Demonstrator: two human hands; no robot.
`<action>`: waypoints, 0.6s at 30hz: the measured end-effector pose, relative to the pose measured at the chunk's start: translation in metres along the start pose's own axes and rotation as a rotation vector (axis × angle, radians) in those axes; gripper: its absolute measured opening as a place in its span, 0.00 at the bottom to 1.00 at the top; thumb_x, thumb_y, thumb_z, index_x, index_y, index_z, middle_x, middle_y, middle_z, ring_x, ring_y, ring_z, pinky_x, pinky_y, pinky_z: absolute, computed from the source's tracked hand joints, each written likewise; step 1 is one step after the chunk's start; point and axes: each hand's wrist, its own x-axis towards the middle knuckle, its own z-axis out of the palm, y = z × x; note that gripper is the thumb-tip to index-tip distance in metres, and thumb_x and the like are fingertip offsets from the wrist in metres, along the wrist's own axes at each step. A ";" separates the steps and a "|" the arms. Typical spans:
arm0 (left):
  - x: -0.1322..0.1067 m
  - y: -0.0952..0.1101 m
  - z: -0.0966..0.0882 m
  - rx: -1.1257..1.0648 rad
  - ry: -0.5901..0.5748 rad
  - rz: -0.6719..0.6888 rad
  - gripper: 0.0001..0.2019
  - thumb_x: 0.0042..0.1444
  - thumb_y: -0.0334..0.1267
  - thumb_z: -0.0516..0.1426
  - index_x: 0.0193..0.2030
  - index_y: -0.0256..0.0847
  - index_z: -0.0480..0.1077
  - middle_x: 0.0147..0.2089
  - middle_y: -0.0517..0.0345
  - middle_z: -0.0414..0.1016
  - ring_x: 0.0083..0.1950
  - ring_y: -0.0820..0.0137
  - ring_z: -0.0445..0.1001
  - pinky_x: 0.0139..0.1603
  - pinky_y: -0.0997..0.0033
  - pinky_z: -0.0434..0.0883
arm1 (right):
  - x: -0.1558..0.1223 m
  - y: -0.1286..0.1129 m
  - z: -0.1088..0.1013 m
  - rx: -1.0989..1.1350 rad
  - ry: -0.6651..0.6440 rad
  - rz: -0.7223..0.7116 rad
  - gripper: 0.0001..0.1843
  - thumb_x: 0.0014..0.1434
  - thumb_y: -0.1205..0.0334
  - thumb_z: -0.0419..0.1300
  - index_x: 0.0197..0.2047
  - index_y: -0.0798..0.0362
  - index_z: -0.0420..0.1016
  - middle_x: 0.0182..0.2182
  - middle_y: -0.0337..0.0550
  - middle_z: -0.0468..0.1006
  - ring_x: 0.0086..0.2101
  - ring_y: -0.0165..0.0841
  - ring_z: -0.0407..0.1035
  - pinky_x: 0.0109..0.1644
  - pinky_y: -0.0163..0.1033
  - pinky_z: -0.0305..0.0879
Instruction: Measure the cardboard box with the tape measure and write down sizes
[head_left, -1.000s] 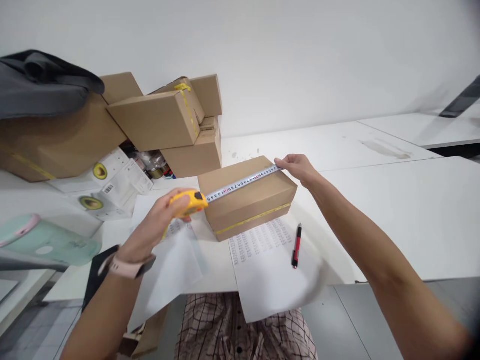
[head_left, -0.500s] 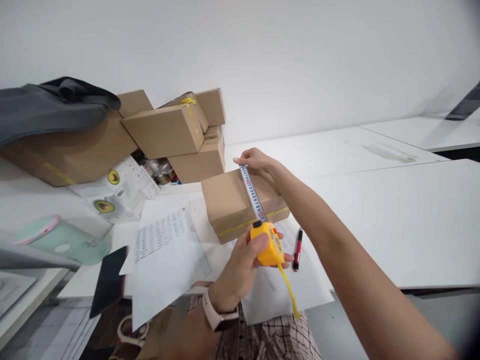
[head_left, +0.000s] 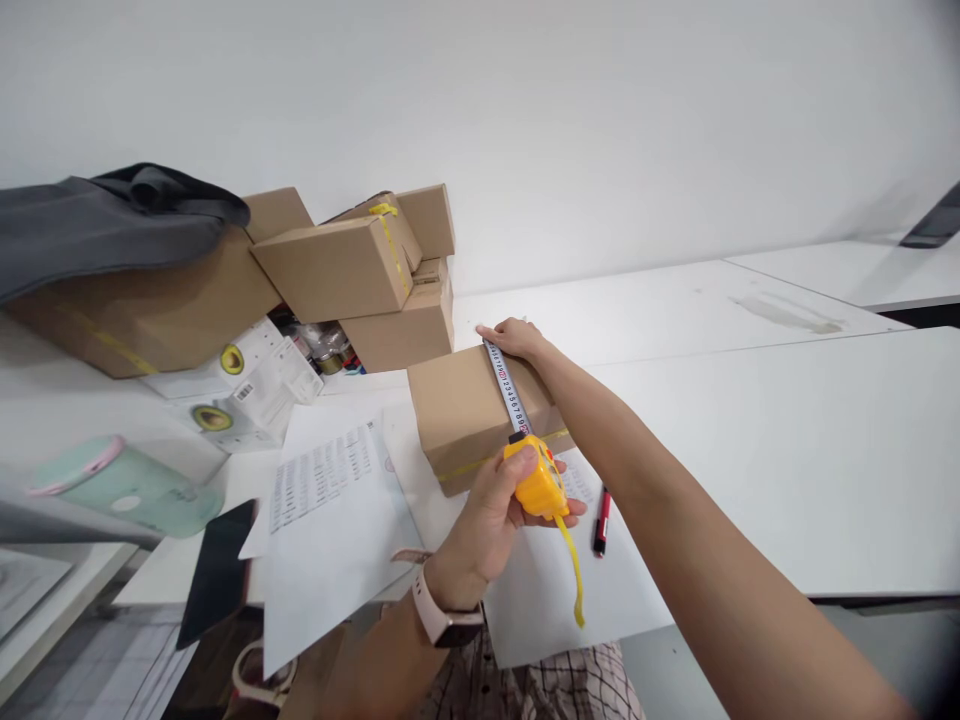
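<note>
A small cardboard box (head_left: 457, 410) with a yellow tape band sits on the white table (head_left: 750, 440). My left hand (head_left: 491, 520) grips a yellow tape measure (head_left: 536, 485) at the box's near edge, its yellow strap hanging down. The white blade (head_left: 508, 392) runs across the box top from near to far. My right hand (head_left: 514, 340) presses the blade's end down on the box's far edge, fingers closed on it.
Printed sheets (head_left: 330, 500) and a red pen (head_left: 601, 520) lie by the box. Stacked cardboard boxes (head_left: 352, 270), a grey bag (head_left: 97, 225), white avocado-print packets (head_left: 240, 385), a mint case (head_left: 124, 490) and a black phone (head_left: 217, 570) crowd the left.
The blade lay along the box's length, left hand at its left end. Now both hands have swung round and the blade spans the box from near to far; the view drifted slightly.
</note>
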 end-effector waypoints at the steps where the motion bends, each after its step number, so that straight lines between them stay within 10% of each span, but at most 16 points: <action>1: 0.001 0.001 0.000 -0.007 -0.003 -0.001 0.29 0.48 0.61 0.67 0.45 0.38 0.71 0.45 0.53 0.77 0.33 0.64 0.82 0.36 0.62 0.79 | -0.001 -0.002 -0.001 -0.011 0.002 0.003 0.31 0.66 0.36 0.46 0.30 0.52 0.75 0.41 0.56 0.83 0.49 0.48 0.74 0.61 0.51 0.57; 18: 0.006 -0.003 0.005 -0.004 0.076 0.042 0.27 0.47 0.59 0.67 0.45 0.39 0.72 0.43 0.53 0.76 0.38 0.65 0.80 0.36 0.65 0.79 | -0.001 0.006 0.004 0.072 0.051 0.030 0.26 0.60 0.34 0.54 0.26 0.49 0.68 0.30 0.52 0.78 0.40 0.46 0.71 0.49 0.49 0.61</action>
